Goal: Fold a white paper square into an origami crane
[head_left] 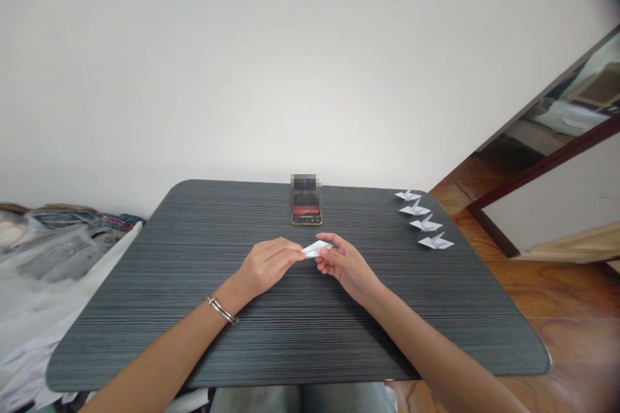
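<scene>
Both of my hands meet over the middle of a dark grey table (145,310). Between them is a small folded piece of white paper (316,248). My left hand (268,266), with a silver bracelet on its wrist, pinches the paper's left end. My right hand (345,264) pinches its right end with fingers curled. The paper is held just above the tabletop.
A phone (306,205) lies at the table's far edge, straight ahead. Several white paper cranes (425,224) stand in a row at the far right. Clothes and plastic bags (53,245) are piled left of the table. Wooden floor (557,297) lies to the right.
</scene>
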A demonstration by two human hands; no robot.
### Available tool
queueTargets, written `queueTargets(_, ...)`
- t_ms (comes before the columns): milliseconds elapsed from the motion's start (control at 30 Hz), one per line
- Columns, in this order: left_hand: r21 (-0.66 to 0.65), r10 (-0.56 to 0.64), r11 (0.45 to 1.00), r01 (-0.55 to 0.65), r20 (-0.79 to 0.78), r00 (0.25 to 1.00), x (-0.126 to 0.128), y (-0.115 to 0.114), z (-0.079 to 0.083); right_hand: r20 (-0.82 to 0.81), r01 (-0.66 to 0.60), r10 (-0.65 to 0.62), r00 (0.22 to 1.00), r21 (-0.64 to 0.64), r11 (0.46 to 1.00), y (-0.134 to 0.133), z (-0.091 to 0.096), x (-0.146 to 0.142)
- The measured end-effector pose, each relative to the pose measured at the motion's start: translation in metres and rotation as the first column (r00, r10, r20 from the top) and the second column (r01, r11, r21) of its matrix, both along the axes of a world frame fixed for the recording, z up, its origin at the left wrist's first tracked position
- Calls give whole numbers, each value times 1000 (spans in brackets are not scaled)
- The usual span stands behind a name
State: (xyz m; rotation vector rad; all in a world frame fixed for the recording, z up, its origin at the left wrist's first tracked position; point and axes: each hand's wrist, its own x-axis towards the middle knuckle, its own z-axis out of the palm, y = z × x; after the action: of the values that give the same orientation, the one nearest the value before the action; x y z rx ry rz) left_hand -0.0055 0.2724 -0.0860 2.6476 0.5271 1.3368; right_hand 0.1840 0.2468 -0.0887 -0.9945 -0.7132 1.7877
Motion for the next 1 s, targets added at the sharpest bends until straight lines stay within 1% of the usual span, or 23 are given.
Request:
queueTargets(100,10,-26,1000,26,-23,999,2,-2,2,1,-71,71,997,-29,997,0,-1,-2)
queueTargets(167,-9,-37,999,37,-20,999,3,-3,3,13,-115,116,993,-29,993,-1,-2,-3)
queueTargets(267,-58,-38,998,37,-14,999,3,-3,2,29,-124,124,992,-24,992,-1,-1,-4)
queueTargets(433,-136,-19,990,23,30,999,5,-3,0,57,-67,67,996,1,998,-1,1,-5)
queueTargets(500,-195,42,980,-29,64,997,6,-3,-1,70,-24,22,997,24,999,-2,2,-5)
queueTargets(600,-326,165,936,-129,85,983,7,-4,-2,103,45,-52,993,72,996,-2,2,-3)
queueTargets(667,-385,197,910,-153,77,977,7,-3,-2,133,74,-88,987,100,992,-2,2,-2)
queueTargets(733,-380,174,916,-130,82,981,7,-1,-1,153,83,-100,983,115,990,-3,3,-1)
queueTargets(867,-314,80,948,-41,112,990,5,2,2,167,76,-94,981,109,991,-4,3,0)
queueTargets(1000,-313,51,950,-15,108,993,4,3,5,164,72,-86,983,94,993,-4,2,0)
